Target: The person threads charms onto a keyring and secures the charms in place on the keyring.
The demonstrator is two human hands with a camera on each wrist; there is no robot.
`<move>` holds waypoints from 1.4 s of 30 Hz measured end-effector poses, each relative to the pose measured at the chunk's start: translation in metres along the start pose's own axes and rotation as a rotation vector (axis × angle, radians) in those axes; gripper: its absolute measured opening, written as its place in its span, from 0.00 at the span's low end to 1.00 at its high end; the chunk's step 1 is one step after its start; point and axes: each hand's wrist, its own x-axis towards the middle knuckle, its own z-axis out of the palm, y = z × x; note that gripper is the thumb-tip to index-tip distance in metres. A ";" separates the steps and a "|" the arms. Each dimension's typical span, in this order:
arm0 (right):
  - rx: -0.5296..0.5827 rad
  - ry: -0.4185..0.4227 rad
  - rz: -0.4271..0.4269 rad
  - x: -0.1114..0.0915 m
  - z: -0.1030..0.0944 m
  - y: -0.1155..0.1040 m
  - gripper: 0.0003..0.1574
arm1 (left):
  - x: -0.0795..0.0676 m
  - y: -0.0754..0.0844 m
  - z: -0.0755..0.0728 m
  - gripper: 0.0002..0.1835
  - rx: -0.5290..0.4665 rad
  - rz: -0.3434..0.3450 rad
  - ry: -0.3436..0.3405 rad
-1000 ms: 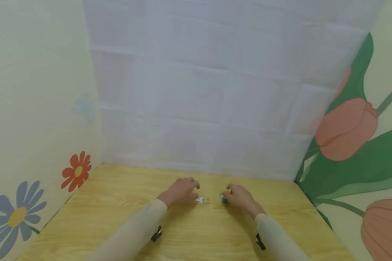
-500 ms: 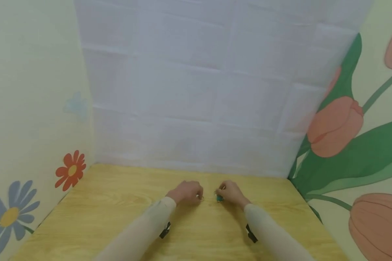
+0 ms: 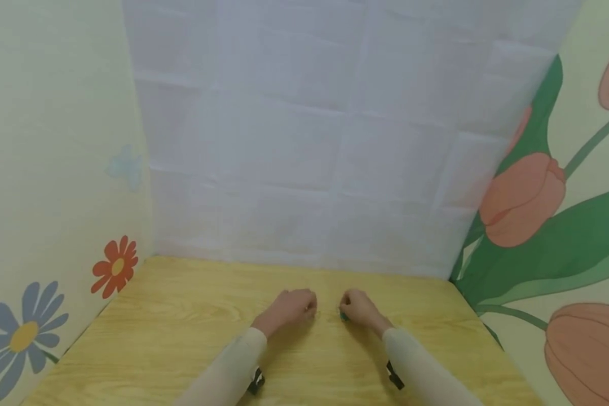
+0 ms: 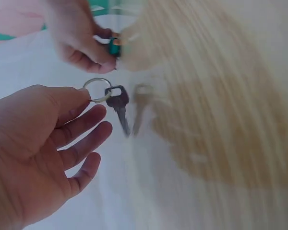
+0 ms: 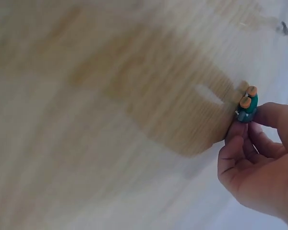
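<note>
My left hand (image 3: pixel 289 307) is just above the table, pinching a metal key ring (image 4: pixel 97 79) between thumb and finger. One dark key (image 4: pixel 119 103) hangs from that ring in the left wrist view. Across a small gap, my right hand (image 3: pixel 360 307) pinches a small green figurine (image 5: pixel 251 103) with two rounded orange ends, like a keychain charm. In the head view, only a bit of green shows below the right fingers, and the key is mostly hidden by the left hand.
The light wood table (image 3: pixel 304 361) spreads under both hands. Behind it hangs a creased white sheet (image 3: pixel 284 141). Flower-painted walls stand at left (image 3: pixel 56 169) and right (image 3: pixel 528 270). A dark strap piece (image 3: pixel 256 382) shows under the left sleeve.
Both hands have closed their fingertips on the small things that lay on the table. The left holds the key ring, the right the green figurine. The head view has shifted slightly.
</note>
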 end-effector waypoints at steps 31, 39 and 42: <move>0.719 0.429 -0.304 -0.053 -0.024 -0.073 0.14 | -0.061 0.024 -0.073 0.10 -0.755 0.075 0.191; 0.640 0.462 -0.463 -0.067 -0.047 -0.125 0.08 | -0.069 0.039 -0.094 0.10 -0.871 0.068 0.277; 0.581 0.454 -0.496 -0.070 -0.054 -0.136 0.10 | -0.071 0.044 -0.101 0.10 -0.923 0.046 0.305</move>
